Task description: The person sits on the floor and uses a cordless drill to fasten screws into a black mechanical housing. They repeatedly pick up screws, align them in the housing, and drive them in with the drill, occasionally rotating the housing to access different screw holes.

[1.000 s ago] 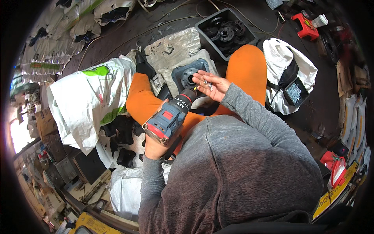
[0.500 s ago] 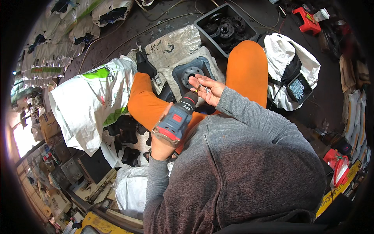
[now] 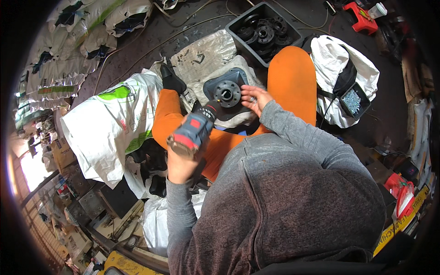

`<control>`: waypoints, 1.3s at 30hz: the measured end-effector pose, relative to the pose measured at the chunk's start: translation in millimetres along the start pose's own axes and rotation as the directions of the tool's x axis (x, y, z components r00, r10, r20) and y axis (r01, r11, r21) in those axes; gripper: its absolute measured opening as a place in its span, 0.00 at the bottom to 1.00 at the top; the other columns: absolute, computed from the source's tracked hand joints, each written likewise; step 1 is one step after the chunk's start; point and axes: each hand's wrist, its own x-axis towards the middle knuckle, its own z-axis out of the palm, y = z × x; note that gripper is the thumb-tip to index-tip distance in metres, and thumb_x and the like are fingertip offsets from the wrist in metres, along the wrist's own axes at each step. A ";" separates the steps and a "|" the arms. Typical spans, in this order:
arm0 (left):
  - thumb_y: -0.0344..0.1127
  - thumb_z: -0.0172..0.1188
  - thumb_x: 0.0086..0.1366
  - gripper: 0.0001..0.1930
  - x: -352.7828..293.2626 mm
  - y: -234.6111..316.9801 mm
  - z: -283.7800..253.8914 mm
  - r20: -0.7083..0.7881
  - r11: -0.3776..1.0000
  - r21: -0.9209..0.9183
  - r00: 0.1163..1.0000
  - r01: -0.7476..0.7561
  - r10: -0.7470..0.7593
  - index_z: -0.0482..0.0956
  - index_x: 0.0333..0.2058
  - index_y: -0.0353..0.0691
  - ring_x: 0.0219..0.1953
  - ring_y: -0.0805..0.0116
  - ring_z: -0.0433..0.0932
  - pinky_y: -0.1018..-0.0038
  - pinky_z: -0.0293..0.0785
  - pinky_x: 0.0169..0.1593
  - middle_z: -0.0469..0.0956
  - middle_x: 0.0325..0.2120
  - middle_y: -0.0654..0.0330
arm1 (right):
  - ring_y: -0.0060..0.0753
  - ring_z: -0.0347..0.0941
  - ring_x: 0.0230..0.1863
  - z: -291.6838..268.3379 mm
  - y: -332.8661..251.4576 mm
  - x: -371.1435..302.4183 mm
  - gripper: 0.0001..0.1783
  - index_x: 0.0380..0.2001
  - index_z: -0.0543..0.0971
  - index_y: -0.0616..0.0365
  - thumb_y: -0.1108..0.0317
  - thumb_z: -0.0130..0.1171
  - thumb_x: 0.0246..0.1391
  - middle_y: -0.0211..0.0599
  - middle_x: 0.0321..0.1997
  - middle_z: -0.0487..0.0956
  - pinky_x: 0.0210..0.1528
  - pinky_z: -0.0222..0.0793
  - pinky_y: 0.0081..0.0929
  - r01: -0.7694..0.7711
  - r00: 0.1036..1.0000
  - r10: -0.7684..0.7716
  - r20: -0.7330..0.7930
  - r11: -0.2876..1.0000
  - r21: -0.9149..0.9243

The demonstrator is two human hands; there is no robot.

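My left hand (image 3: 182, 166) is closed round the grip of a grey-and-red cordless drill (image 3: 195, 130). The drill's front end points at the lower left of a round dark metal flange (image 3: 234, 95), which has a centre hole and a ring of smaller holes. The flange lies on a square grey base (image 3: 211, 86), set on pale cloth between my legs. Beside the flange's right edge is my right hand (image 3: 259, 100), its fingers partly curled. Small screws appear to be tucked in them, mostly hidden.
A grey bin (image 3: 233, 34) of dark flanges stands beyond my knee. On white sacking at the right sits a small black tray (image 3: 343, 101) of screws. A white sack (image 3: 98, 133) bulges at my left. Cables (image 3: 183, 28) cross the dark floor, and a red stool (image 3: 362, 19) stands far right.
The drill has moved left and down, its front end now at the flange. My right hand has shifted right, off the flange's middle; the screws that showed in it are now mostly hidden.
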 end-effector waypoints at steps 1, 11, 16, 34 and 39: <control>0.30 0.69 0.52 0.28 8.0 -1.8 -4.7 0.007 1.000 0.016 1.000 0.023 -0.024 0.72 0.53 0.35 0.46 0.57 0.79 0.70 0.74 0.51 0.79 0.45 0.52 | 0.27 0.75 0.39 -7.4 0.0 12.3 0.18 0.50 0.76 0.61 0.62 0.54 0.62 0.39 0.46 0.77 0.36 0.74 0.25 0.043 0.996 -0.050 -0.079 0.995 -0.086; 0.30 0.65 0.54 0.15 60.0 -48.9 10.6 0.035 0.995 0.090 0.998 0.052 -0.055 0.80 0.42 0.36 0.37 0.65 0.78 0.68 0.75 0.42 0.80 0.32 0.59 | 0.33 0.76 0.41 -4.1 22.4 70.6 0.29 0.38 0.82 0.63 0.45 0.68 0.47 0.39 0.39 0.82 0.50 0.69 0.27 0.114 0.986 -0.164 -0.008 0.715 -0.690; 0.35 0.69 0.54 0.21 64.4 -47.6 5.9 0.056 0.993 0.009 0.991 0.118 -0.118 0.77 0.47 0.39 0.39 0.63 0.81 0.69 0.76 0.43 0.82 0.37 0.58 | 0.18 0.70 0.31 8.7 12.7 57.7 0.18 0.32 0.82 0.60 0.54 0.67 0.53 0.27 0.28 0.79 0.38 0.68 0.20 0.337 0.941 -0.260 0.216 0.679 -0.652; 0.27 0.70 0.54 0.20 79.2 -62.2 -5.4 0.175 0.893 -0.226 0.918 0.389 -0.356 0.74 0.46 0.38 0.25 0.79 0.75 0.80 0.72 0.26 0.78 0.28 0.65 | 0.24 0.73 0.21 36.4 -7.4 52.6 0.21 0.36 0.81 0.61 0.51 0.64 0.53 0.33 0.29 0.81 0.29 0.73 0.22 0.105 0.994 -0.081 0.068 0.717 -0.689; 0.27 0.70 0.53 0.18 81.1 -56.0 -2.3 0.145 0.910 -0.191 0.927 0.369 -0.345 0.76 0.43 0.37 0.20 0.79 0.73 0.79 0.71 0.22 0.79 0.27 0.65 | 0.23 0.74 0.20 35.7 -0.7 53.4 0.22 0.37 0.80 0.62 0.51 0.64 0.53 0.34 0.30 0.81 0.27 0.73 0.22 0.075 0.997 -0.047 0.058 0.707 -0.704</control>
